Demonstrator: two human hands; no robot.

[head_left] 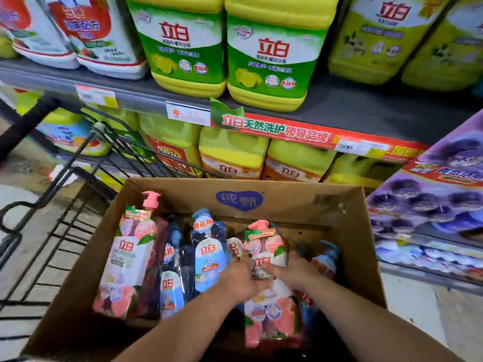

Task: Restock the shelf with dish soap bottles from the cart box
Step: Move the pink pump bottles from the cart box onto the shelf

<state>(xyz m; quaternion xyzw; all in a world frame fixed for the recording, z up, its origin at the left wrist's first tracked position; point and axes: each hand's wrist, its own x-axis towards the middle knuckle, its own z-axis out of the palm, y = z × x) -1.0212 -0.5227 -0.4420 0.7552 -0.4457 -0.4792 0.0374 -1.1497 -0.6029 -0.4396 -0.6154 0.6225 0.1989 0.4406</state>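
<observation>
Pink-pump bottle [271,317] is gripped for lifting.
It is clasped between left hand [239,280] and right hand [294,274], near the box [300,197]'s right wall.

Shop aisle, detergent shelving, bright even light overhead.
A dark grey upper shelf board [366,111] runs across, its front edge carrying white price tags [188,113] and a red banner strip [287,131]. Big yellow jugs [271,61] stand on it, with white-and-red jugs [96,35] to their left. The lower tier [232,155] holds more yellow jugs with orange labels. At right stands a separate rack of purple packs [431,205]. The pale floor [413,304] lies below.
</observation>
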